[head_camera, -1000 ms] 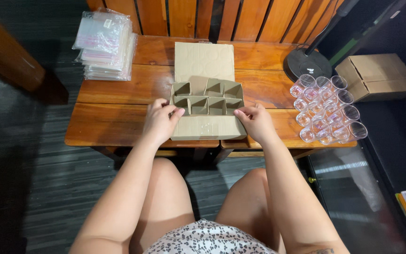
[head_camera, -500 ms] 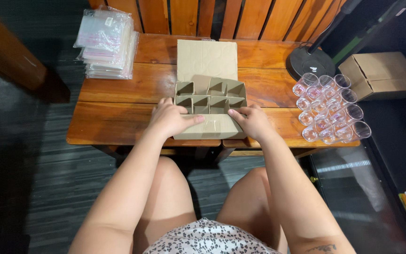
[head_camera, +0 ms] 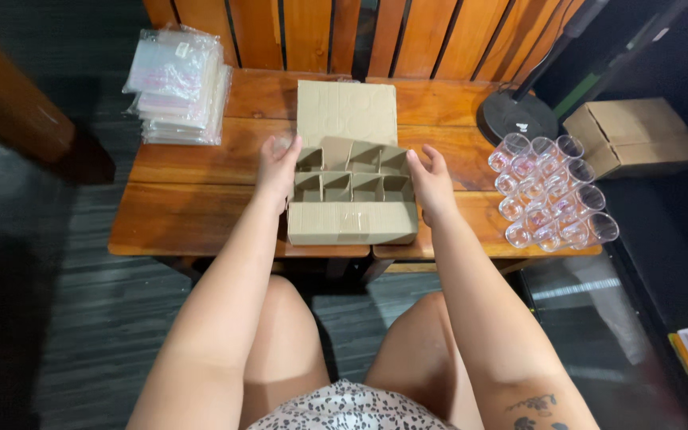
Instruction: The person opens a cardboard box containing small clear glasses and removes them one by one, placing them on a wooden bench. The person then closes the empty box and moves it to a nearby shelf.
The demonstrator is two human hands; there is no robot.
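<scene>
An open cardboard box [head_camera: 351, 223] with a divider grid of several compartments sits on the wooden table [head_camera: 193, 207] in front of me. Its lid stands open at the back. My left hand [head_camera: 278, 169] presses flat against the box's left side wall. On the opposite side, my right hand [head_camera: 431, 179] rests against the right wall. Both hands have fingers extended, clasping the box between them. The compartments look empty.
Several clear plastic cups [head_camera: 547, 191] lie clustered at the table's right end. A stack of clear plastic bags [head_camera: 178, 84] sits at the back left. A black round stand base [head_camera: 517, 118] and a closed cardboard box [head_camera: 635, 137] are at the right. My bare knees are under the table edge.
My hands moved from the box's near front corners up along its sides. The box now sits squarer to me and its front wall faces me.
</scene>
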